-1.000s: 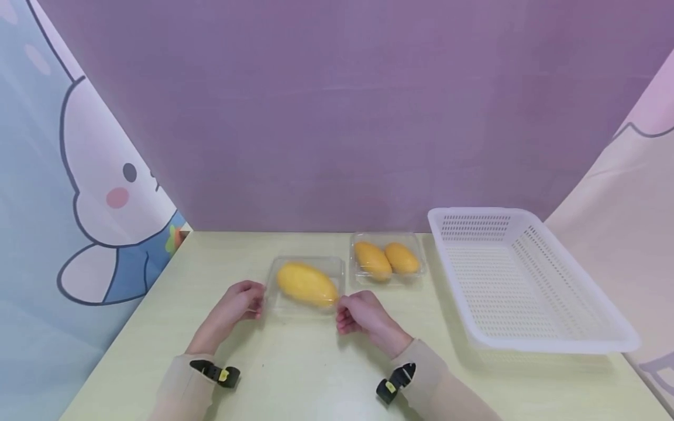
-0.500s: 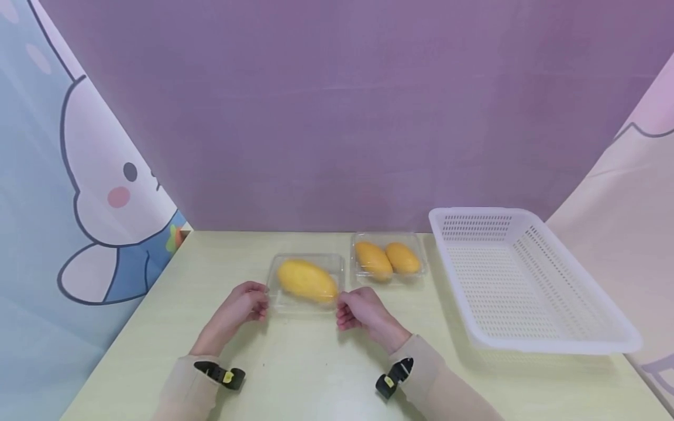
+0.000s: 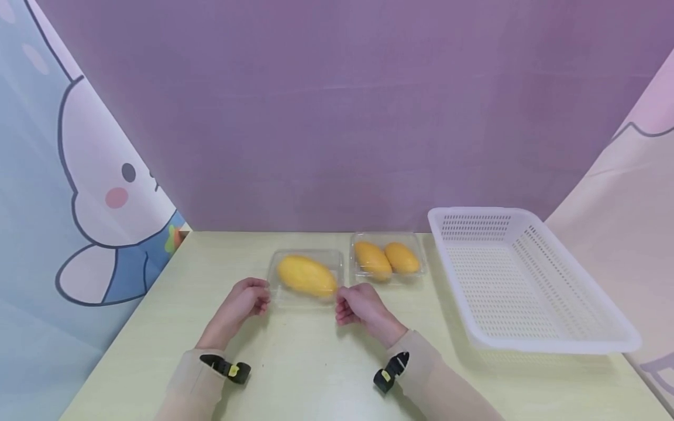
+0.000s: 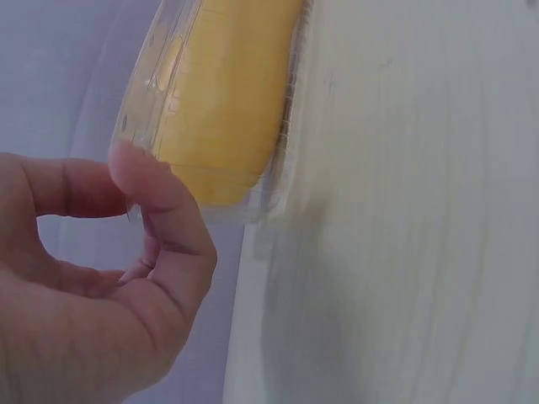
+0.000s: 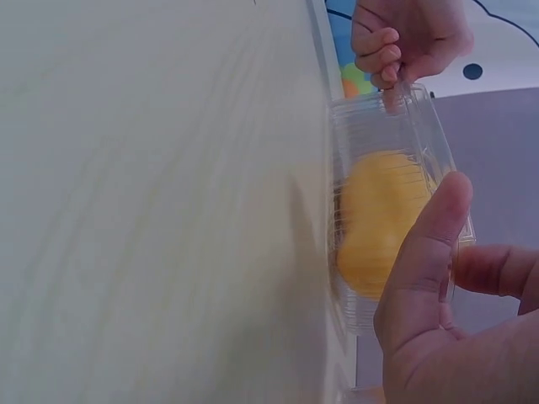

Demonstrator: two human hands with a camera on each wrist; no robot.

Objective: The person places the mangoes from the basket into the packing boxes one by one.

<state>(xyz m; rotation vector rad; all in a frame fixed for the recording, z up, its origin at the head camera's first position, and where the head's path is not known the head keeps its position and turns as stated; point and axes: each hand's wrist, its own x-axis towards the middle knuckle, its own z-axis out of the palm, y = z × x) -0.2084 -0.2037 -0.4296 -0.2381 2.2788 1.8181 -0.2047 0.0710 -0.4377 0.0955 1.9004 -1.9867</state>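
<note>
A clear plastic clamshell box (image 3: 335,264) with a large yellow mango (image 3: 306,276) inside sits toward the back of the table, left of its middle. My left hand (image 3: 242,304) pinches the near left corner of its rim; the left wrist view shows the thumb and index finger meeting there over the clear plastic. At the near right corner, my right hand (image 3: 365,310) pinches the rim between thumb and index finger. From the right wrist, the box's ribbed wall (image 5: 362,126) shows close to the tabletop; whether it touches I cannot tell.
Just right of the held box, a second clear box (image 3: 389,238) with two orange-yellow mangoes (image 3: 402,258) stands near the back edge. A white perforated basket (image 3: 476,330) takes up the table's right side. A purple backdrop (image 3: 337,117) rises behind the table (image 3: 295,374).
The box with the large mango has shifted slightly away from me, toward the back of the table. Both hands went with it, still pinching its rim. The second box and basket stayed put.
</note>
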